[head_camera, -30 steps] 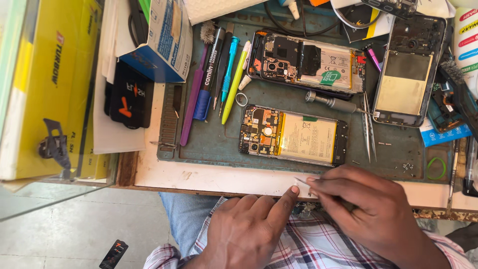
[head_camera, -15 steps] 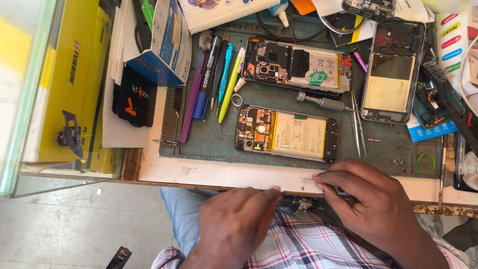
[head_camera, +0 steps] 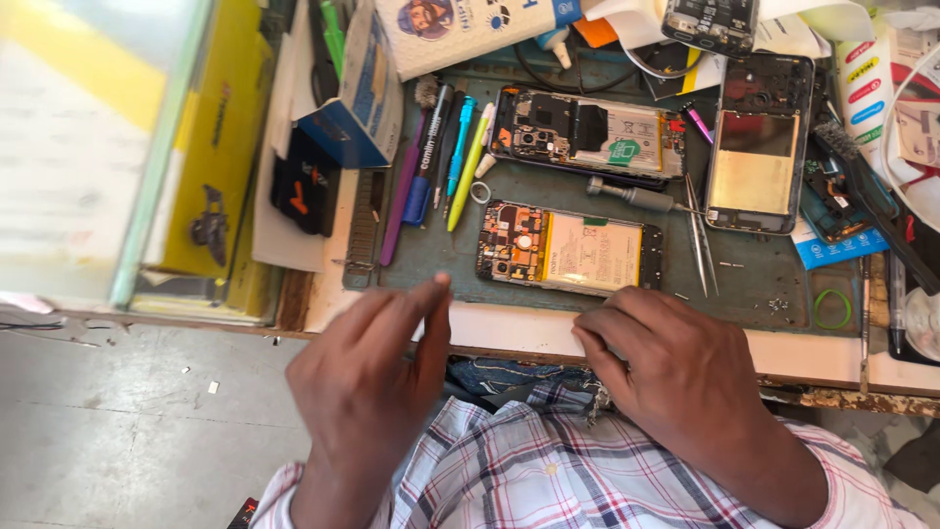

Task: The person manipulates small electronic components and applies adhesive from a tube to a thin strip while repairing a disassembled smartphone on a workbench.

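My left hand hovers at the near edge of the bench, holding nothing, its fingers stretched out and the fingertips touching the front edge of the dark green work mat. My right hand rests knuckles up on the bench edge with its fingers curled under; anything inside it is hidden. Just beyond both hands an opened phone lies on the mat, its circuit board and pale battery exposed. A second opened phone lies behind it. To the right a phone frame sits upright in view.
Tweezers and a small screwdriver lie right of the near phone. Several pens line the mat's left side. A blue box and a yellow box stand at left. A green ring and a brush lie at right.
My left hand has moved left and stretched its fingers up to the mat's edge. The thin tool seen at my right fingertips earlier no longer shows. The camera has shifted closer.
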